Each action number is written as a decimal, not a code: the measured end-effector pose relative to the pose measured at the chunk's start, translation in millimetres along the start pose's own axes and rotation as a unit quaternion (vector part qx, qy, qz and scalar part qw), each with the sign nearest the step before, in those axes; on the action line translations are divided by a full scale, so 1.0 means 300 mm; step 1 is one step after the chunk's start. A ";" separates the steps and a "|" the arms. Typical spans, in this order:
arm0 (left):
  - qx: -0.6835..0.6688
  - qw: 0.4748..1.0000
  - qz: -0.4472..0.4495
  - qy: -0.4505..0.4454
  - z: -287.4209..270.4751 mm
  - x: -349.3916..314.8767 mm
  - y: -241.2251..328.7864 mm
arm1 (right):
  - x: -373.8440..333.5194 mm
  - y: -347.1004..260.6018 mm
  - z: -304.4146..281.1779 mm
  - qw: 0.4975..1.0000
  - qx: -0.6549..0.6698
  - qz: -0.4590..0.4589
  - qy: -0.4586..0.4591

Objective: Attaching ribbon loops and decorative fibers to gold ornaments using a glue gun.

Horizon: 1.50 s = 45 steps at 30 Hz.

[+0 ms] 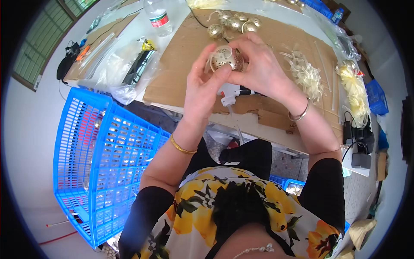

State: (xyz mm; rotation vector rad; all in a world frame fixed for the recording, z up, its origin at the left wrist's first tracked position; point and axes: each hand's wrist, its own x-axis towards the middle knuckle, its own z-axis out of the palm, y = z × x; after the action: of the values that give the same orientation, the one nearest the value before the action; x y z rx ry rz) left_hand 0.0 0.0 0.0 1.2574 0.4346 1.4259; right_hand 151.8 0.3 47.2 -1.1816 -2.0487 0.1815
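Over the near part of a cardboard sheet, both hands hold one gold ball ornament pierced with small holes. A loop of pale, sheer ribbon shows on its upper left. My left hand cups it from the left, with the thumb across its front. From the right, my right hand grips it, fingers curled over the top and thumb low on its side. Partly hidden just below the hands lies a white glue gun. Beyond them, several similar gold balls are grouped on the cardboard.
Cut pale ribbons are piled at the right, near a hanging ribbon bundle. A water bottle stands at the far left. Beside my left arm rises a tall blue plastic crate. A power adapter sits at the table's right edge.
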 end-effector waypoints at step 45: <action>0.066 0.997 -0.044 -0.001 0.012 -0.058 -0.015 | -0.019 0.007 -0.052 0.889 0.431 0.148 -0.045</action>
State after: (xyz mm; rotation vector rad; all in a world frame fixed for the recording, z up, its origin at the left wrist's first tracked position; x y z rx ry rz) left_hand 1.6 -15.3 -10.1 1.3280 0.5836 1.3386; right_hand 165.2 -6.6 54.1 -0.8856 -1.5312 1.1782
